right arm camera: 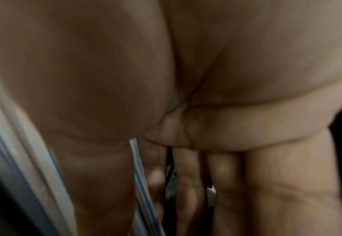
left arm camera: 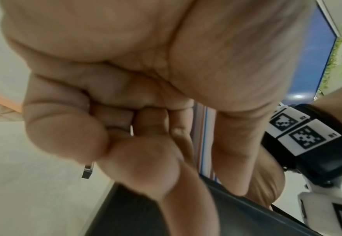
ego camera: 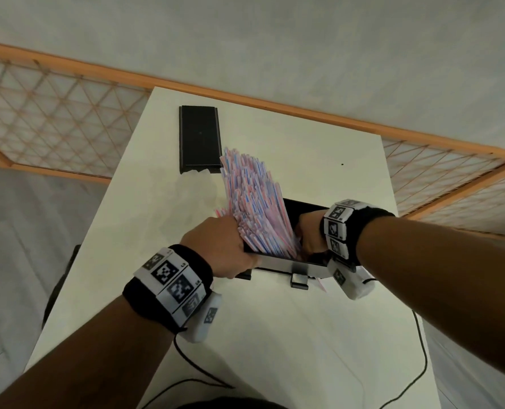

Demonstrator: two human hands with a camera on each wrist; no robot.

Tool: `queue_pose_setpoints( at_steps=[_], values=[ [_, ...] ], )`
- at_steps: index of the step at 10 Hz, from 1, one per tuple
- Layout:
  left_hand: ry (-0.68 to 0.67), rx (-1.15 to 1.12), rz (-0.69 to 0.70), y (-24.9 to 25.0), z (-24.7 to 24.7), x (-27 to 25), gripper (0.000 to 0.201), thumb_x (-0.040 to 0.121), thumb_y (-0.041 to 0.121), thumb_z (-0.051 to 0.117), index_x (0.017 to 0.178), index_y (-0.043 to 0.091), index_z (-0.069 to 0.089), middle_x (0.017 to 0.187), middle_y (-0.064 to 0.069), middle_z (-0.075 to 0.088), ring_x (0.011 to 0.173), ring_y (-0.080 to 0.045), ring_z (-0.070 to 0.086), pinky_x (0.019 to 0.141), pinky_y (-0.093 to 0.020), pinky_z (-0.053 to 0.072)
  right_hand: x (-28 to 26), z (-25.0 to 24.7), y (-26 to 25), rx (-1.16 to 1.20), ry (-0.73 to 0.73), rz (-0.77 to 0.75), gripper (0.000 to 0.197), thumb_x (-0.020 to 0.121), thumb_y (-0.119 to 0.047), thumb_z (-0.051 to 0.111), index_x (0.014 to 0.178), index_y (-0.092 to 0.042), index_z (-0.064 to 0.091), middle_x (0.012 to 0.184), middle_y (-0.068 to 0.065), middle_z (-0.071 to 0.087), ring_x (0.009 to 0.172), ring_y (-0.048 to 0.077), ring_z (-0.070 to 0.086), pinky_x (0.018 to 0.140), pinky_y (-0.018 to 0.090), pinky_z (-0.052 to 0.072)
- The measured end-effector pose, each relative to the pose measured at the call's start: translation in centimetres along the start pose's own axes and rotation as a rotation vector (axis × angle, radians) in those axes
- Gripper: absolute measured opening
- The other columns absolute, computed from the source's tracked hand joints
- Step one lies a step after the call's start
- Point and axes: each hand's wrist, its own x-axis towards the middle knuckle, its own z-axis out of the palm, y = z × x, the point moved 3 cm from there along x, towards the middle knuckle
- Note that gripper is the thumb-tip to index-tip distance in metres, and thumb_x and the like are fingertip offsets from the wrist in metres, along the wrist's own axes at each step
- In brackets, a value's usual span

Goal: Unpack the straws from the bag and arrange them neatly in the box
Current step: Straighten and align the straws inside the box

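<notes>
Nearest to the lens, low on the left: a forearm with a black wrist band carrying white coded tags [ego camera: 168, 281], above a plain white table [ego camera: 275, 335]. Just ahead of it, the left hand [ego camera: 219, 246], fingers curled and thumb pressed along the bundle, gripping the thick sheaf of thin pink, white and blue striped straws [ego camera: 254, 199] near its lower end (striped strip seen between thumb and curled fingers in the left wrist view).

Lower ends of the sheaf already down in the open black rectangular box [ego camera: 278, 262], at its left side; long axis tilted up and away from the person, tips fanned out toward the far flat black lid [ego camera: 199, 140]. So, for the laying down: bundle up and forward from the left grip, free room of the box to the right of it, left hand in charge of the tilt.

Further right, the right hand [ego camera: 310, 231], lowered into the box just beside the straws, fingers stretched downward and nearly straight, not clearly closed round anything.

Hard to judge: the box floor, hidden behind hands and straws; the right wrist view, dark and blurred. No bag surely made out, only a faint glossy patch left of the sheaf.
</notes>
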Motion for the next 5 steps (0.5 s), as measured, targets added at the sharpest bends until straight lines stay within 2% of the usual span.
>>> queue_pose_setpoints(
  at_steps=[1, 2, 3, 4, 5],
  values=[
    [0.008, 0.022, 0.020, 0.3, -0.1, 0.1, 0.040, 0.088, 0.038, 0.061, 0.055, 0.025, 0.043, 0.054, 0.007, 0.058, 0.055, -0.014, 0.057, 0.074, -0.039, 0.059, 0.4, 0.4, 0.2, 0.009, -0.006, -0.036, 0.045, 0.082, -0.023, 0.078, 0.123, -0.010, 0.063, 0.120, 0.011, 0.066, 0.111, 0.028, 0.064, 0.075, 0.026, 0.041],
    [0.009, 0.022, 0.026, 0.2, -0.2, 0.1, 0.041, 0.088, 0.037, 0.061, 0.054, 0.025, 0.042, 0.052, 0.006, 0.058, 0.053, -0.014, 0.057, 0.072, -0.038, 0.059, -0.2, -0.1, -0.5, 0.041, 0.013, -0.061, 0.038, 0.084, -0.020, 0.075, 0.119, -0.012, 0.064, 0.111, 0.008, 0.068, 0.100, 0.025, 0.067, 0.071, 0.025, 0.044],
    [-0.006, 0.007, 0.008, 0.0, 0.0, 0.1, 0.044, 0.086, 0.040, 0.065, 0.053, 0.024, 0.041, 0.050, 0.007, 0.057, 0.055, -0.013, 0.059, 0.072, -0.036, 0.059, -1.0, -1.4, -0.9, 0.068, 0.047, -0.070, 0.027, 0.080, -0.020, 0.077, 0.104, -0.013, 0.067, 0.090, 0.005, 0.069, 0.077, 0.022, 0.065, 0.065, 0.023, 0.047],
    [0.008, -0.005, -0.010, -0.1, -0.1, 0.1, 0.047, 0.085, 0.042, 0.068, 0.052, 0.023, 0.041, 0.052, 0.008, 0.058, 0.062, -0.016, 0.065, 0.073, -0.037, 0.060, -2.1, -3.7, -0.4, 0.081, 0.058, -0.067, 0.010, 0.080, -0.013, 0.071, 0.071, -0.011, 0.070, 0.060, 0.001, 0.070, 0.052, 0.015, 0.064, 0.051, 0.019, 0.047],
    [-0.002, 0.011, -0.027, -0.2, 0.0, 0.0, 0.048, 0.086, 0.044, 0.069, 0.052, 0.023, 0.042, 0.056, 0.008, 0.059, 0.066, -0.018, 0.066, 0.075, -0.039, 0.060, -3.4, -6.1, 0.0, 0.088, 0.133, -0.090, 0.011, 0.077, -0.006, 0.071, 0.067, -0.011, 0.071, 0.052, -0.004, 0.064, 0.044, 0.011, 0.056, 0.053, 0.022, 0.050]
  ],
)
